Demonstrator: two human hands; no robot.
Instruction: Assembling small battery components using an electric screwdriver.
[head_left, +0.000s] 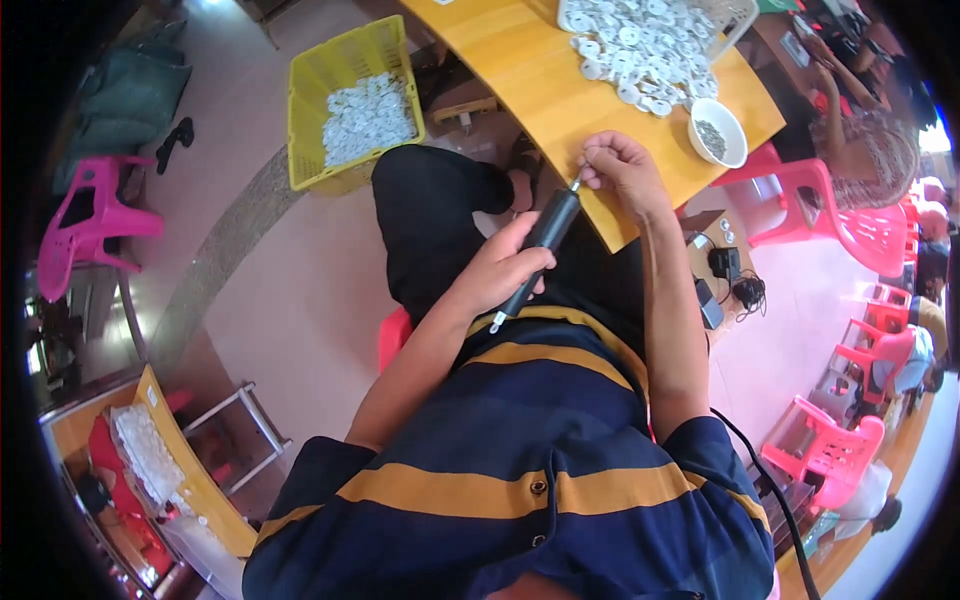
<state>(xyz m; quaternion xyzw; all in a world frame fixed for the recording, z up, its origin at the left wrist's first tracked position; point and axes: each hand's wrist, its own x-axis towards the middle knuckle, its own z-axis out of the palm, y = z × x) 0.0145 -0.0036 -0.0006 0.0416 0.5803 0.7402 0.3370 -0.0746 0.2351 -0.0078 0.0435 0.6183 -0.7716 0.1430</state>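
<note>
My left hand (507, 268) is wrapped round a black electric screwdriver (553, 224), held aslant above my lap. A metal loop sits at its near end, and its bit points up and right toward the table corner. Beside the bit's tip is my right hand (622, 172), thumb and fingers pinched together; whatever they hold is too small to make out. Just beyond, a white bowl (737, 133) of small grey metal pieces, seemingly screws, stands on the yellow table (520, 62). A heap of round white plastic parts (640, 60) lies farther back on it.
A yellow crate (300, 130) with more white parts stands on the floor at left. Pink chairs (868, 225) and a small stand with black adapters (724, 262) are at right. A black cable (770, 480) runs past my right side. Other people sit at tables farther off.
</note>
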